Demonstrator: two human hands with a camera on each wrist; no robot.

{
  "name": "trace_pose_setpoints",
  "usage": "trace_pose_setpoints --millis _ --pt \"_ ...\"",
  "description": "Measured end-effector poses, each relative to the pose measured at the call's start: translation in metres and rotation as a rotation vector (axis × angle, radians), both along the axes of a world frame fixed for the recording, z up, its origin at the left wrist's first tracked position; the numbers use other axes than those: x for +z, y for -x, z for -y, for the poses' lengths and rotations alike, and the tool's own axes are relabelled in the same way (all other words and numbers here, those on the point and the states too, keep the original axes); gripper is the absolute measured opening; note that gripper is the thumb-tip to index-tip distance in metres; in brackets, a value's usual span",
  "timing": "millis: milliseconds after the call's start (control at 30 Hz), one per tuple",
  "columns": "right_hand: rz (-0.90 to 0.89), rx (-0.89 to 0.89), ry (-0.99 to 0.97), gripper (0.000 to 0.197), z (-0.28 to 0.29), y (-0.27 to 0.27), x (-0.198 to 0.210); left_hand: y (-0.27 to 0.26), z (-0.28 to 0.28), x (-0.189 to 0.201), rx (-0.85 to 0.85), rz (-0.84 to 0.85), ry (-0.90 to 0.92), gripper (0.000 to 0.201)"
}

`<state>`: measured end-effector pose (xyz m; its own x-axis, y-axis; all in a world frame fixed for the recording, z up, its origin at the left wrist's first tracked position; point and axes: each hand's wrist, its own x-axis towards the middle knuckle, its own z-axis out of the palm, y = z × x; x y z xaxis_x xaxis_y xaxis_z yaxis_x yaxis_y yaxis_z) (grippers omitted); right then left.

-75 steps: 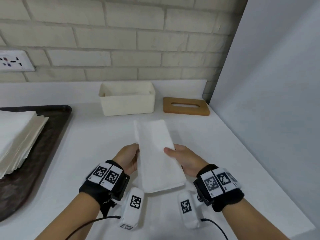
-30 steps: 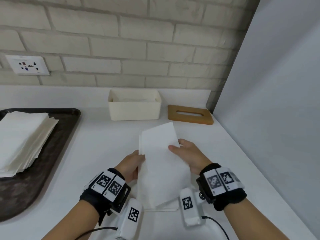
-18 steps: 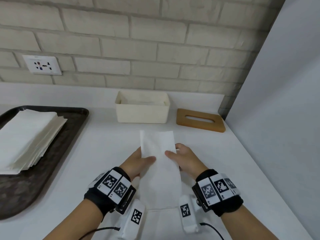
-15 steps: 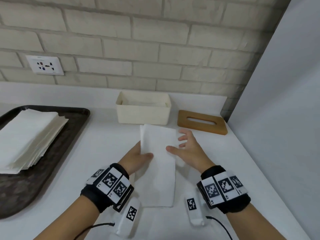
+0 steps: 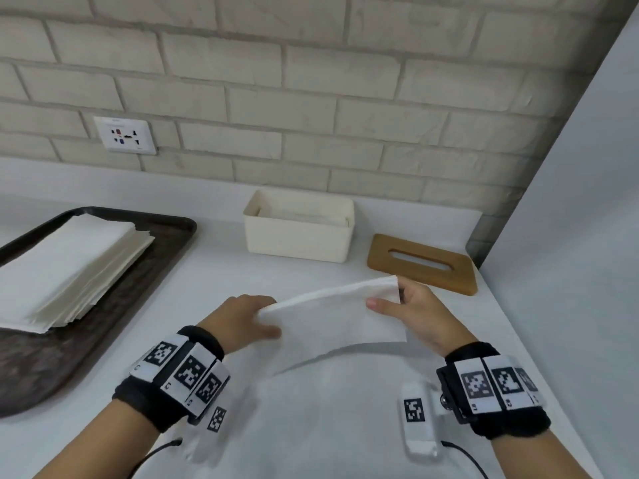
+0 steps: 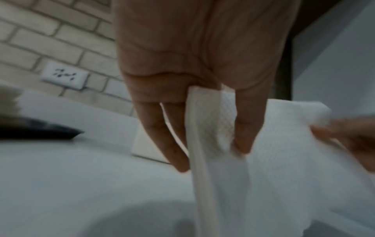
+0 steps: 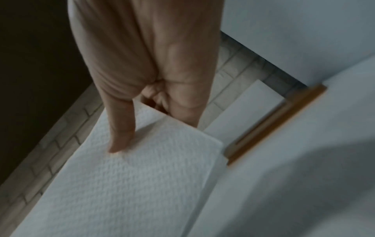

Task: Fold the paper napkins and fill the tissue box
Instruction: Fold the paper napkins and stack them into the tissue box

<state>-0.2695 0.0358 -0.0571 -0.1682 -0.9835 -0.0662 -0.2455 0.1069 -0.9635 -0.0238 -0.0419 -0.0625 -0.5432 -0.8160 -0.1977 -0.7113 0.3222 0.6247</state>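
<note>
In the open tissue box [image 5: 299, 236] lie folded napkins; both hands, left hand [image 5: 242, 321] and right hand [image 5: 420, 314], pinch a napkin [image 5: 332, 319]

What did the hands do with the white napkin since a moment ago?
The folded white paper napkin, which lay lengthwise pointing toward the wall, has been turned sideways and lifted; the left hand pinches one end and the right hand, briefly open before, pinches the other. The cream plastic tissue box, wooden slotted lid, and napkin stack on the dark tray stayed put.
</note>
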Motion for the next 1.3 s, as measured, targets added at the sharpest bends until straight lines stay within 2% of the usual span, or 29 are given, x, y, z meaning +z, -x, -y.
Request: trace_pose_setpoints --millis 67,167,300,367,500,600,667,733,800,867,933,1000,1100,1200,1300 --pt "0.078 -0.023 -0.046 0.018 0.002 0.004 -0.014 -0.004 0.003 -0.012 0.127 -0.159 -0.007 0.02" --pt "0.091 -0.002 -0.132 0.022 0.005 0.008 -0.029 -0.004 0.0 -0.024 0.236 -0.379 -0.102 0.025" --pt "0.125 0.021 -0.225 0.025 0.008 0.011 -0.038 -0.002 0.0 -0.037 0.327 -0.497 -0.226 0.033" --pt "0.061 0.049 -0.277 0.027 0.013 0.011 -0.042 0.0 0.003 -0.04 0.366 -0.515 -0.276 0.034" --pt "-0.133 0.058 -0.267 0.033 0.022 0.006 -0.035 0.007 0.006 -0.038 0.427 -0.469 -0.265 0.016" --pt "-0.165 0.084 -0.242 0.035 0.027 0.0 -0.03 0.009 0.01 -0.033 0.435 -0.496 -0.239 0.021" --pt "-0.117 0.106 -0.289 0.037 0.028 -0.001 -0.034 0.008 0.013 -0.031 0.418 -0.476 -0.259 0.021" --pt "-0.125 0.144 -0.358 0.048 0.029 0.002 -0.04 0.006 0.012 -0.033 0.381 -0.334 -0.283 0.024" --pt "-0.217 0.196 -0.398 0.055 0.031 0.004 -0.042 0.006 0.012 -0.037 0.333 -0.15 -0.266 0.019" --pt "-0.234 0.202 -0.414 0.054 0.036 0.007 -0.039 0.004 0.018 -0.035 0.324 -0.083 -0.238 0.027" --pt "-0.193 0.188 -0.368 0.039 0.044 0.008 -0.026 0.005 0.025 -0.024 0.364 -0.197 -0.277 0.022" --pt "-0.068 0.134 -0.31 0.025 0.054 0.009 -0.004 0.01 0.034 -0.001 0.41 -0.453 -0.42 0.021" --pt "0.133 0.099 -0.241 0.023 0.077 0.013 0.031 0.018 0.065 0.033 0.406 -0.677 -0.491 0.024" --pt "0.135 0.093 -0.218 0.021 0.109 0.014 0.06 0.028 0.107 0.06 0.437 -0.75 -0.409 0.024" --pt "0.073 -0.016 -0.241 0.031 0.147 0.012 0.074 0.037 0.148 0.077 0.461 -0.696 -0.354 0.021"
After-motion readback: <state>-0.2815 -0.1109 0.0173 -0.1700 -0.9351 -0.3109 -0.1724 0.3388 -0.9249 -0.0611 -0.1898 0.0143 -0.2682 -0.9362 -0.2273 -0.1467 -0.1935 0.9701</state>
